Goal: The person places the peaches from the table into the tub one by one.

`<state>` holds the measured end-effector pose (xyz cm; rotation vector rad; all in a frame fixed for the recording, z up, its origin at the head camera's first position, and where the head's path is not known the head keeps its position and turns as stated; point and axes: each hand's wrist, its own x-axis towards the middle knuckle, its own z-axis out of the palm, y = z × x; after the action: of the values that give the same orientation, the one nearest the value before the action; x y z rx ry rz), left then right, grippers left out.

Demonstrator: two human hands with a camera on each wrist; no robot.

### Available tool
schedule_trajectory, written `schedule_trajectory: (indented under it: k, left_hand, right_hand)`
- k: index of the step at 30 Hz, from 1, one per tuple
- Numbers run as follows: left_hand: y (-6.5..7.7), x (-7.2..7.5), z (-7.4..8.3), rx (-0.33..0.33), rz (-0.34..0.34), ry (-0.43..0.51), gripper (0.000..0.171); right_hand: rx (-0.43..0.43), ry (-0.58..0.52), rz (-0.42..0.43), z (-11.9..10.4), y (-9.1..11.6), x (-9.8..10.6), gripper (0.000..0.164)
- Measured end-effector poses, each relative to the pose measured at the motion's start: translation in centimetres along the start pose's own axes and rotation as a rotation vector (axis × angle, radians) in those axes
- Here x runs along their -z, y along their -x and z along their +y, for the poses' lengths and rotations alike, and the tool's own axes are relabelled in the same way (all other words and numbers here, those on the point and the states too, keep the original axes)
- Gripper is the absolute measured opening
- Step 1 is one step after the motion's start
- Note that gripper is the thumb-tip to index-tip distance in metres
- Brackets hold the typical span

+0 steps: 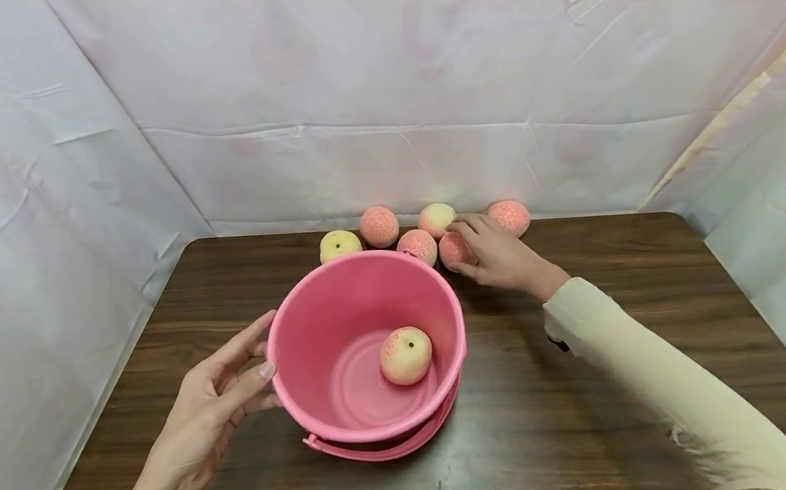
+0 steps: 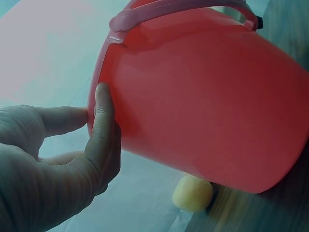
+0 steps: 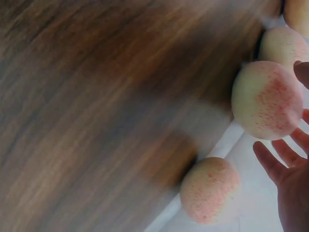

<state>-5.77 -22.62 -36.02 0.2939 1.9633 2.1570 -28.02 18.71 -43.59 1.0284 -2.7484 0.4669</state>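
A pink bucket (image 1: 362, 289) stands on the table with one yellow and pink peach (image 1: 406, 356) inside. My left hand (image 1: 205, 416) pinches its rim at the left side, thumb at the edge and fingers against the outer wall (image 2: 203, 106). Farther off, my right hand (image 1: 499, 257) reaches over a pink peach (image 1: 453, 251) in the row behind the bucket. In the right wrist view, its spread fingers (image 3: 270, 162) come close around a peach (image 3: 266, 99), with a gap showing below the fruit.
Along the table's back edge lie a yellow peach (image 1: 339, 245), two pinkish peaches (image 1: 379, 226) left of my right hand, a pale one (image 1: 437, 219) and another pink peach (image 1: 510, 218). A white sheet (image 1: 359, 79) hangs behind. The bucket's handle (image 1: 394, 448) hangs down in front.
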Motion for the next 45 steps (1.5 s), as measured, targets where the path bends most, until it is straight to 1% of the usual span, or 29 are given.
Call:
schedule_trajectory:
  k: [8, 13, 19, 28, 36, 39, 45]
  left_hand:
    - [0.0, 0.0, 0.0, 0.001, -0.002, -0.002, 0.061]
    - [0.0, -0.1, -0.1, -0.002, -0.003, 0.007, 0.061]
    - [0.0, -0.1, 0.0, 0.004, 0.009, -0.001, 0.061]
    - [0.0, -0.2, -0.2, 0.001, 0.007, -0.001, 0.061]
    - [-0.2, -0.2, -0.1, -0.011, -0.006, 0.012, 0.061]
    - [-0.3, -0.2, -0.1, -0.015, -0.01, 0.016, 0.061]
    - [-0.3, -0.2, -0.1, -0.013, -0.012, 0.025, 0.062]
  right_hand:
    - [0.099, 0.0, 0.084, 0.8, 0.2, -1.5, 0.062]
    - [0.103, -0.023, 0.095, 1.1, 0.2, -2.2, 0.061]
    - [0.096, -0.044, 0.106, 1.2, 0.3, -2.4, 0.059]
    - [0.091, -0.067, 0.105, 1.1, 0.5, -2.0, 0.057]
    - [0.061, -0.054, 0.095, 0.6, 0.8, -0.8, 0.06]
    - [0.072, -0.053, 0.105, 0.5, 0.9, -0.3, 0.059]
    - [0.127, -0.038, 0.135, 0.0, 1.2, 0.5, 0.053]
